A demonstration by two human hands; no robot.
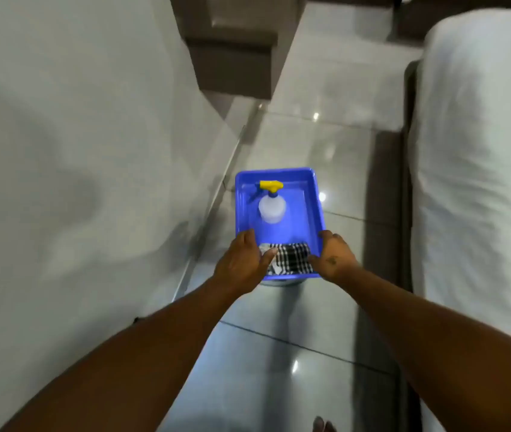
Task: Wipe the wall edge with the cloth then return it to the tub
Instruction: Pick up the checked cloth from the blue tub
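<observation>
A blue plastic tub (279, 174) sits low over the tiled floor, beside the white wall (70, 151) on the left. A black-and-white checked cloth (293, 258) lies bunched at the tub's near end. My left hand (243, 261) is at the near left corner, thumb along the left rim, fingers curled over the cloth's left end. My right hand (337, 257) covers the near right corner of the rim, its fingers bent down inside against the cloth's right edge. The wall edge (213, 201) meets the floor just left of the tub.
A clear spray bottle (272, 207) with a yellow trigger stands in the tub's far half. A white mattress (478, 182) runs along the right. Brown steps (232, 54) rise at the far end. Something grey (279, 282) shows under the tub. A bare foot (323, 425) is at the bottom.
</observation>
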